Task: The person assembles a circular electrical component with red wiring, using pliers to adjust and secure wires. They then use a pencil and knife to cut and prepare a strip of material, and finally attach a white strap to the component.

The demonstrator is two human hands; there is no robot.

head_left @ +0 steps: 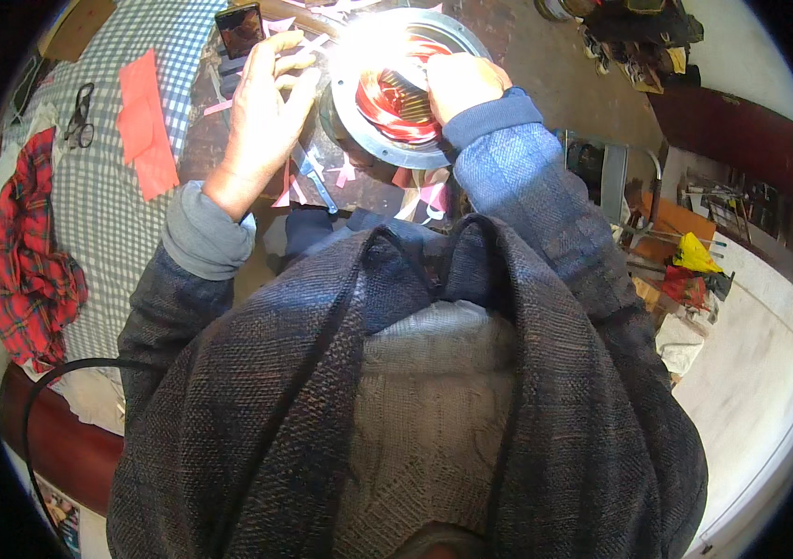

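A round metal motor stator (449, 152) stands in front of me, with red and copper-coloured wire windings (379, 104) around its slotted inside. Strong light washes out its upper left part. My right hand (461, 86) reaches over the stator's right side and into the windings. Its fingertips are hidden, so whether they grip anything does not show. To the left of the stator, my left hand (266, 107) is raised with its fingers apart. A pale strip (315, 44) lies by its fingertips, and I see nothing held firmly in it.
A blue-handled knife (319, 189) and pink paper scraps (345, 170) lie on the dark worktable. A phone (241, 31) is propped beyond my left hand. On the checked cloth (103, 233) at left are a red paper sheet (148, 126), scissors (82, 116) and a red plaid cloth (31, 265).
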